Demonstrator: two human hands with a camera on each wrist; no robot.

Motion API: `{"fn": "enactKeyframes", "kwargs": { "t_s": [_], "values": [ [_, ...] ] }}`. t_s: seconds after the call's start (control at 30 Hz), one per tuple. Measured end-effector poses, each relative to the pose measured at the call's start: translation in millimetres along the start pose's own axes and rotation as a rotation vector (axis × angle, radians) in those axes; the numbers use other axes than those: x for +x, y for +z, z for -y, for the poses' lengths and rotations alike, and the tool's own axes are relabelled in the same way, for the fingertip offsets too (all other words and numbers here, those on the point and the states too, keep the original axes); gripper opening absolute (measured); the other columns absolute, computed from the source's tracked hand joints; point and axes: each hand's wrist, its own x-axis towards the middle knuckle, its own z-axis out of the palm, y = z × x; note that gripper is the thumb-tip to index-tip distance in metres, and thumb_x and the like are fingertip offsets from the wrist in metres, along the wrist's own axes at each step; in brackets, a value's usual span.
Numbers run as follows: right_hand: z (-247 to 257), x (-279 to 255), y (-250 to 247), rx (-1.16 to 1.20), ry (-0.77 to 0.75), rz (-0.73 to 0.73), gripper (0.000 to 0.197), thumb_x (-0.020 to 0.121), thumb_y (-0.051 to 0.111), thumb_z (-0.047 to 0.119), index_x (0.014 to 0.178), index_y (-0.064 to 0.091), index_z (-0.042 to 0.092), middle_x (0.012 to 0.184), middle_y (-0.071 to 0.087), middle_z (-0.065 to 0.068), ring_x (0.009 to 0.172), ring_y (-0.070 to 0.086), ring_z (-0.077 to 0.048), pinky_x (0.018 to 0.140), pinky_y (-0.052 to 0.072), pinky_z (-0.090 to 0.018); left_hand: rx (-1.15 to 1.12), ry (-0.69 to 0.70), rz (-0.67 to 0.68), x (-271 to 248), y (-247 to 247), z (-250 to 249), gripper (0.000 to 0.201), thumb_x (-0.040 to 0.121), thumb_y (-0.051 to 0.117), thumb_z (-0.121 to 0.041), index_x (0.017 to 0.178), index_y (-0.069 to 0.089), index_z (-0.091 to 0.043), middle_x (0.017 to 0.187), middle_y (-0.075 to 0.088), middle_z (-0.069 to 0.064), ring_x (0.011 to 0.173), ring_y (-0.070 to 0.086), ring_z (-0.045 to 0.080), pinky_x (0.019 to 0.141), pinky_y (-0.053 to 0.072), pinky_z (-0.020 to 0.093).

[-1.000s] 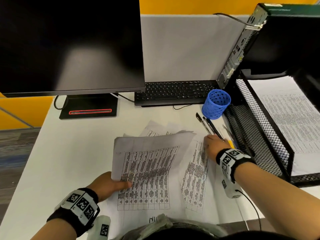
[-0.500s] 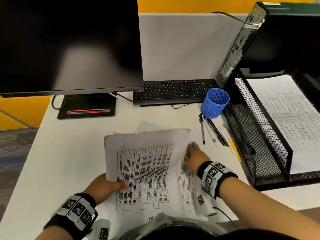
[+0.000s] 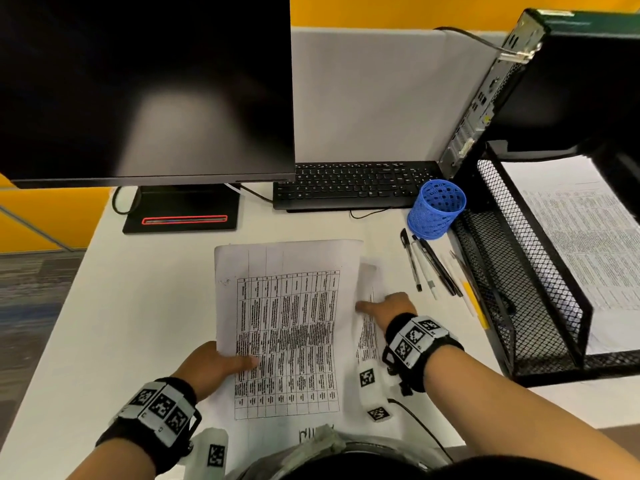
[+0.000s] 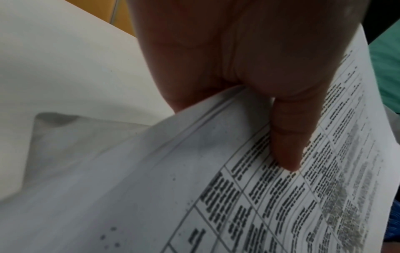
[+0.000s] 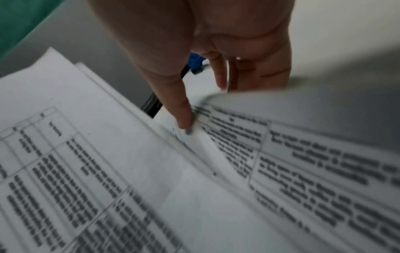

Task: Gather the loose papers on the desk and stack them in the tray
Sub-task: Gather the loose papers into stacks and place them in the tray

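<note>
A pile of printed table papers (image 3: 287,323) lies on the white desk in front of me. My left hand (image 3: 221,367) pinches its left edge, thumb (image 4: 283,145) on top of the papers (image 4: 238,188), fingers hidden beneath. My right hand (image 3: 384,308) holds the right edge; its thumb (image 5: 181,111) presses the papers (image 5: 108,171) while the fingers reach behind a curled-up sheet. The black mesh tray (image 3: 530,251) stands at the right and holds a stack of printed sheets (image 3: 588,244).
Pens (image 3: 429,265) and a blue mesh cup (image 3: 437,208) lie between the pile and the tray. A keyboard (image 3: 349,185) and monitor (image 3: 145,84) stand behind. A computer tower (image 3: 554,81) sits over the tray's far end.
My right hand slid left from beside the pens to the pile's right edge, pushing the spread sheets under the top one. The pile is now squarer. The left hand kept its hold.
</note>
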Motion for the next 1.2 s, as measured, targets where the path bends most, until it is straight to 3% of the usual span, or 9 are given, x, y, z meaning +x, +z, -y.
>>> {"fn": "enactKeyframes", "kwargs": {
  "t_s": [0.13, 0.3, 0.53, 0.63, 0.73, 0.93, 1.03, 1.1, 1.2],
  "values": [
    [-2.5, -7.0, 7.5, -0.019, -0.126, 0.102, 0.033, 0.084, 0.063, 0.022, 0.109, 0.064, 0.001, 0.109, 0.068, -0.016, 0.084, 0.059, -0.025, 0.069, 0.043, -0.025, -0.042, 0.01, 0.036, -1.1, -2.0, 0.1, 0.06, 0.039, 0.079, -0.054, 0.09, 0.072, -0.024, 0.087, 0.077, -0.005, 0.086, 0.071, 0.015, 0.081, 0.051, 0.03],
    [1.8, -11.9, -5.9, 0.185, -0.274, 0.07, 0.022, 0.086, 0.064, 0.019, 0.103, 0.067, 0.006, 0.1, 0.069, -0.009, 0.067, 0.057, -0.009, 0.051, 0.04, -0.015, -0.114, 0.047, 0.013, -7.3, -12.3, -2.6, 0.066, 0.037, 0.082, -0.051, 0.096, 0.071, -0.023, 0.09, 0.077, -0.005, 0.086, 0.072, 0.013, 0.078, 0.052, 0.028],
    [37.0, -27.3, -54.3, 0.444, -0.529, 0.044, 0.022, 0.083, 0.068, 0.011, 0.104, 0.068, 0.006, 0.093, 0.067, 0.002, 0.052, 0.061, 0.015, 0.051, 0.044, 0.001, -0.176, 0.22, -0.22, -15.7, -23.2, -51.4, 0.041, 0.069, 0.078, -0.025, 0.107, 0.065, -0.018, 0.096, 0.073, -0.001, 0.087, 0.069, 0.016, 0.085, 0.052, 0.037],
    [47.3, -36.8, -61.9, 0.444, -0.608, 0.024, 0.005, 0.086, 0.065, 0.016, 0.082, 0.067, 0.014, 0.074, 0.068, 0.015, 0.052, 0.058, 0.017, 0.052, 0.041, 0.001, -0.274, 0.34, -0.261, -14.3, -22.7, -74.5, 0.046, 0.071, 0.077, -0.016, 0.113, 0.06, -0.02, 0.101, 0.073, -0.001, 0.09, 0.07, 0.014, 0.081, 0.052, 0.034],
    [53.7, -46.7, -60.4, 0.49, -0.666, 0.018, 0.017, 0.091, 0.058, 0.021, 0.076, 0.064, 0.025, 0.075, 0.066, 0.02, 0.06, 0.061, 0.017, 0.063, 0.045, -0.004, -0.392, 0.408, -0.361, -10.1, -18.2, -89.2, 0.051, 0.073, 0.075, -0.006, 0.114, 0.048, -0.019, 0.1, 0.07, 0.001, 0.09, 0.068, 0.019, 0.083, 0.052, 0.038],
    [58.1, -56.0, -59.0, 0.729, -0.668, 0.063, 0.024, 0.076, 0.064, 0.05, 0.085, 0.074, 0.029, 0.1, 0.074, 0.007, 0.106, 0.066, -0.018, 0.1, 0.046, -0.037, -0.633, 0.457, -0.259, -15.2, -8.1, -98.9, 0.04, 0.075, 0.071, -0.008, 0.111, 0.063, -0.024, 0.107, 0.073, 0.003, 0.099, 0.069, 0.021, 0.084, 0.054, 0.038],
    [59.5, -68.3, -59.0, 0.716, -0.707, 0.115, 0.046, 0.071, 0.057, 0.06, 0.094, 0.072, 0.022, 0.101, 0.073, 0.004, 0.101, 0.067, -0.012, 0.099, 0.049, -0.035, -0.541, 0.437, -0.172, -12.8, -4.9, -99.6, 0.048, 0.07, 0.075, -0.022, 0.116, 0.062, -0.025, 0.111, 0.071, 0.002, 0.103, 0.068, 0.021, 0.091, 0.05, 0.041],
    [61.0, -75.4, -59.5, 0.719, -0.754, 0.155, 0.046, 0.081, 0.046, 0.048, 0.106, 0.064, 0.014, 0.098, 0.069, 0.008, 0.088, 0.067, 0.006, 0.089, 0.053, -0.018, -0.459, 0.423, -0.192, -11.8, -1.5, -103.0, 0.046, 0.075, 0.074, -0.025, 0.119, 0.06, -0.023, 0.108, 0.071, 0.001, 0.101, 0.067, 0.019, 0.092, 0.05, 0.041],
    [59.1, -77.7, -54.7, 0.632, -0.811, 0.194, 0.038, 0.073, 0.059, 0.044, 0.105, 0.059, 0.024, 0.093, 0.066, 0.018, 0.078, 0.066, 0.014, 0.073, 0.052, -0.008, -0.361, 0.41, -0.278, -9.0, 3.0, -106.8, 0.043, 0.082, 0.067, -0.03, 0.123, 0.055, -0.022, 0.109, 0.068, -0.003, 0.101, 0.065, 0.017, 0.095, 0.049, 0.042]
  ]
}}
